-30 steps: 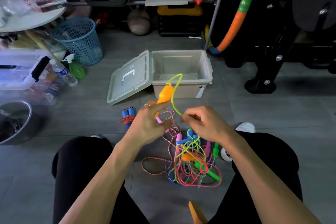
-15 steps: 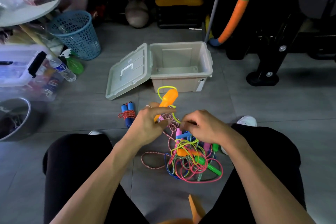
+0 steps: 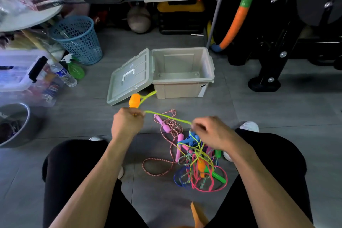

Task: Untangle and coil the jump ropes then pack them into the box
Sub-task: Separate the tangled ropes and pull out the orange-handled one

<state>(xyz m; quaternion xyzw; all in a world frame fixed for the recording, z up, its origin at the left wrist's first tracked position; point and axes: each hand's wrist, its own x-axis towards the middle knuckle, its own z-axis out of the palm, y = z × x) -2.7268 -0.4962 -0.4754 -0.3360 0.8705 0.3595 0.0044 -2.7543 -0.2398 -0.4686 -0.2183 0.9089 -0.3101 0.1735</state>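
Note:
My left hand (image 3: 127,123) grips an orange jump-rope handle (image 3: 134,100) that points up and away. A yellow-green cord (image 3: 166,116) runs taut from that fist to my right hand (image 3: 211,133), which pinches it. Below my right hand lies a tangle of ropes (image 3: 199,168) in pink, blue, green and orange on the floor. A pink-handled red-and-white twisted rope (image 3: 164,126) trails out of its left side. The open beige box (image 3: 182,72) stands behind, its lid (image 3: 131,77) leaning at its left.
My knees in black trousers frame the pile. A blue mesh basket (image 3: 77,39), a green spray bottle (image 3: 75,68), a water bottle (image 3: 63,75) and a clear bin (image 3: 18,70) stand at the left. A metal bowl (image 3: 13,124) sits lower left. Black gym equipment (image 3: 277,33) fills the right.
My hands have drawn apart, left hand to the left and right hand to the right, pulling the yellow-green cord taut between them. The coiled blue-handled rope on the floor is now hidden.

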